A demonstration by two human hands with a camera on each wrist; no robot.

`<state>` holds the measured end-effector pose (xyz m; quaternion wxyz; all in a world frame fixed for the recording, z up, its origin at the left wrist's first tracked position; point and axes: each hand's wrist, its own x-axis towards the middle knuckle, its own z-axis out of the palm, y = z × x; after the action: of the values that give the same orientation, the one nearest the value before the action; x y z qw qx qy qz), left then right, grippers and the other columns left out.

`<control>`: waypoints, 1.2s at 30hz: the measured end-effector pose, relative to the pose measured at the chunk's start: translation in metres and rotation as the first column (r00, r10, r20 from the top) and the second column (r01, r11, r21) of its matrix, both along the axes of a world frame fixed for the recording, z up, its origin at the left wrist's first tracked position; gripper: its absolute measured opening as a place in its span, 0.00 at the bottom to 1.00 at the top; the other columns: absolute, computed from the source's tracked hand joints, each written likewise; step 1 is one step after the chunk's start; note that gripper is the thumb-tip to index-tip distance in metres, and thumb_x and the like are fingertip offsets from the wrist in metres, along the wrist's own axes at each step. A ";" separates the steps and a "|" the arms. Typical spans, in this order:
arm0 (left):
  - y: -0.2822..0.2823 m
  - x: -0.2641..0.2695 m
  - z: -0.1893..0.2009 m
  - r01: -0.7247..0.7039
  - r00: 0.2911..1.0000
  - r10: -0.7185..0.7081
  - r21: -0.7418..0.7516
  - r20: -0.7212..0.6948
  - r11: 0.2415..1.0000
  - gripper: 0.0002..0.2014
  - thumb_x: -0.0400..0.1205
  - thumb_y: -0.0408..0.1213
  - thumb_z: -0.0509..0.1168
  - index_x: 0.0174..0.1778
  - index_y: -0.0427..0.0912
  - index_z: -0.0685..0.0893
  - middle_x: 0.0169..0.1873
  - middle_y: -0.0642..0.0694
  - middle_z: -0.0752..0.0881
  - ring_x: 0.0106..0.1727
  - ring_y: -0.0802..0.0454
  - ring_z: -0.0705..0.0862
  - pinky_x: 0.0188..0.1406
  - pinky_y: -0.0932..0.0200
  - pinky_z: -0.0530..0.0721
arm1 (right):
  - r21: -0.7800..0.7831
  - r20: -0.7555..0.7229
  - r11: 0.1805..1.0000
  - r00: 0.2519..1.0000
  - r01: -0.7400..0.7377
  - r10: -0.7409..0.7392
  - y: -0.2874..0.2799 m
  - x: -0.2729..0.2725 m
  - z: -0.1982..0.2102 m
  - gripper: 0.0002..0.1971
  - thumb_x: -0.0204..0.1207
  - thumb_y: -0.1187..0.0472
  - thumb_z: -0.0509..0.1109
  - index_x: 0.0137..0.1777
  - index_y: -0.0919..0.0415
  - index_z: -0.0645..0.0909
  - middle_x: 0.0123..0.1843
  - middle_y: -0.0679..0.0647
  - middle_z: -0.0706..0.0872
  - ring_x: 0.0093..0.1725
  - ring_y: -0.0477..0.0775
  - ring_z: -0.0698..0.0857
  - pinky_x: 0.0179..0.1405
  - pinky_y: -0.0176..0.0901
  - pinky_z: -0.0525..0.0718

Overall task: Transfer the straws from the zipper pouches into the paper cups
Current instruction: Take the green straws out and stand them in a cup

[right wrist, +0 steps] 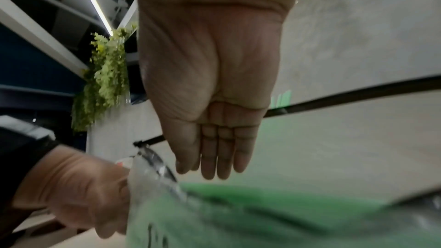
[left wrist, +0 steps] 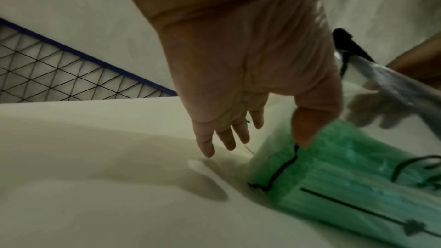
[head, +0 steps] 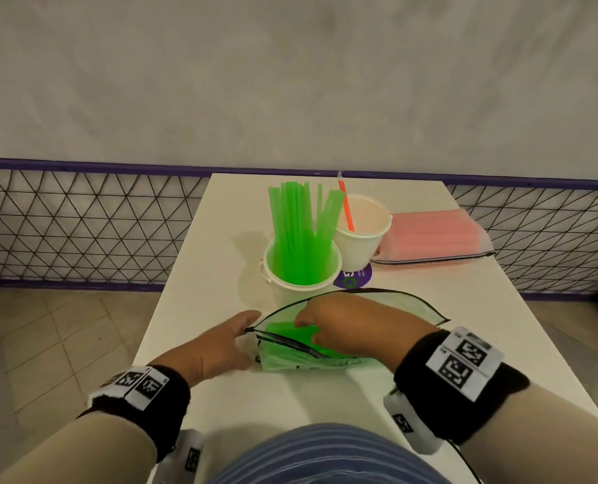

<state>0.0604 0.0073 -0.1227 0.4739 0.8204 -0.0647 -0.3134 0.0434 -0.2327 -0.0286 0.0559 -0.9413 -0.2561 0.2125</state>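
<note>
A green zipper pouch (head: 290,361) lies open at the table's near edge, with green straws (head: 290,331) inside. My right hand (head: 308,331) reaches into its mouth with straight fingers (right wrist: 214,161) just above the straws (right wrist: 262,199). My left hand (head: 245,330) lies at the pouch's left end, fingers straight (left wrist: 226,139), thumb touching the pouch (left wrist: 334,186). Behind the pouch, a white paper cup (head: 301,288) holds several green straws (head: 301,232). A second cup (head: 360,239) has one orange straw (head: 345,207). A pink pouch (head: 437,235) lies at the right.
The white table (head: 220,239) is narrow, with floor tiles (head: 63,344) to the left. A wire mesh fence (head: 81,221) with a purple rail runs behind it. A purple round sticker (head: 355,277) lies beside the cups.
</note>
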 end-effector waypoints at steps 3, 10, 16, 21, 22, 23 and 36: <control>-0.016 -0.009 0.002 0.102 0.995 -0.102 0.017 0.009 0.995 0.40 0.64 0.27 0.81 0.70 0.55 0.75 0.54 0.59 0.87 0.49 0.70 0.86 0.46 0.77 0.79 | 0.004 0.104 1.000 0.995 0.003 -0.004 0.009 -0.003 -0.021 0.23 0.77 0.59 0.70 0.73 0.57 0.76 0.67 0.58 0.81 0.66 0.62 0.80 0.62 0.54 0.80; -0.042 -0.016 -0.007 0.025 0.978 -0.006 -0.088 0.211 0.996 0.39 0.61 0.20 0.83 0.56 0.59 0.73 0.51 0.59 0.82 0.47 0.80 0.81 0.51 0.77 0.76 | -0.053 0.196 0.997 0.979 -0.052 0.061 0.019 -0.010 -0.050 0.12 0.74 0.68 0.67 0.57 0.67 0.79 0.53 0.63 0.78 0.51 0.68 0.81 0.40 0.55 0.79; -0.038 -0.011 -0.017 0.008 0.974 0.005 -0.055 0.225 0.998 0.35 0.62 0.27 0.84 0.60 0.53 0.78 0.52 0.54 0.86 0.51 0.61 0.84 0.50 0.77 0.78 | 0.049 0.237 0.998 0.971 -0.029 0.016 0.008 -0.011 -0.046 0.12 0.76 0.70 0.65 0.58 0.66 0.79 0.54 0.64 0.82 0.54 0.68 0.82 0.47 0.55 0.79; -0.040 -0.009 -0.021 -0.012 0.978 0.026 -0.069 0.205 0.998 0.34 0.62 0.25 0.83 0.58 0.55 0.78 0.50 0.54 0.87 0.48 0.67 0.84 0.48 0.75 0.80 | 0.089 0.222 0.996 0.975 -0.022 0.002 0.007 -0.014 -0.032 0.16 0.75 0.72 0.65 0.62 0.64 0.77 0.56 0.63 0.84 0.55 0.66 0.82 0.48 0.53 0.79; -0.040 -0.009 -0.021 -0.026 0.982 0.041 -0.087 0.184 0.996 0.34 0.62 0.25 0.83 0.59 0.52 0.79 0.49 0.52 0.88 0.47 0.65 0.85 0.48 0.73 0.82 | 0.094 0.213 0.995 0.977 -0.012 -0.008 0.007 -0.014 -0.029 0.15 0.75 0.70 0.65 0.61 0.62 0.77 0.55 0.61 0.84 0.54 0.66 0.83 0.46 0.52 0.78; -0.040 -0.009 -0.021 -0.036 0.986 0.052 -0.103 0.157 0.994 0.34 0.59 0.26 0.84 0.59 0.49 0.80 0.49 0.49 0.89 0.47 0.61 0.86 0.49 0.69 0.84 | 0.093 0.191 0.996 0.981 0.004 -0.022 0.007 -0.013 -0.024 0.13 0.77 0.68 0.65 0.60 0.60 0.77 0.54 0.60 0.84 0.53 0.65 0.83 0.45 0.50 0.78; 0.010 0.021 0.016 0.069 0.990 -0.100 0.291 0.096 0.954 0.51 0.75 0.26 0.69 0.86 0.52 0.45 0.82 0.53 0.63 0.71 0.54 0.74 0.66 0.61 0.77 | 0.794 -0.202 0.468 0.894 0.388 -0.400 -0.026 0.008 0.133 0.11 0.77 0.57 0.74 0.59 0.48 0.83 0.51 0.45 0.91 0.49 0.42 0.88 0.52 0.37 0.85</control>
<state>0.0818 0.0169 -0.1065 0.3318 0.8928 -0.0795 -0.2940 0.0516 -0.2584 0.1048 0.5296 -0.8410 -0.1015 0.0453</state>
